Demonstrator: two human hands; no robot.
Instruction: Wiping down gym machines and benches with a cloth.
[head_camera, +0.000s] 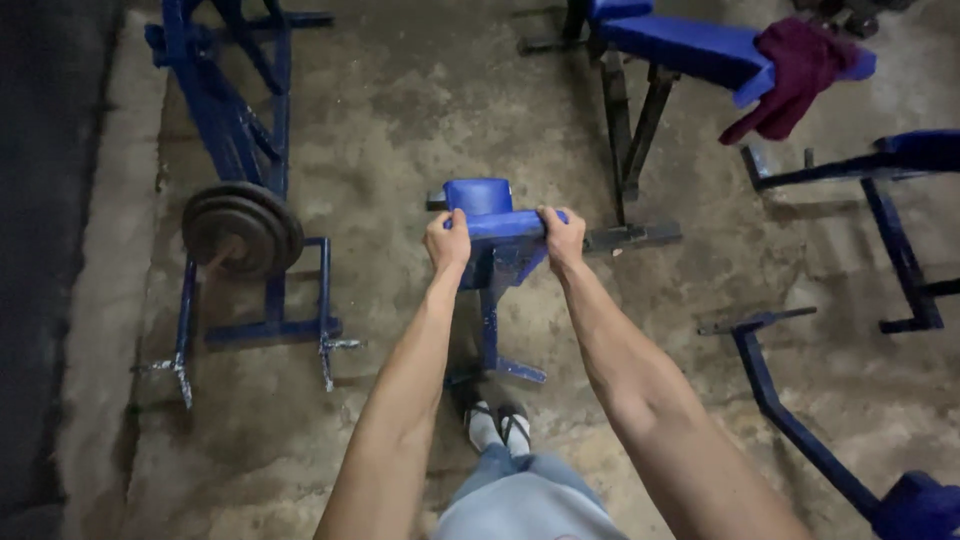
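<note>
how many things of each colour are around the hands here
Blue: 6 – the small padded stand gripped by left hand and right hand, weight rack, padded bench, floor frame, low bar frame, pad
Dark red: 1 – cloth
Dark grey: 1 – stack of weight plates
Total: 8

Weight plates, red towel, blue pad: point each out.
Weight plates (243, 228): head view, face of the outer plate.
Red towel (795, 75): head view, middle of the cloth.
Blue pad (478, 196): head view, top surface.
</note>
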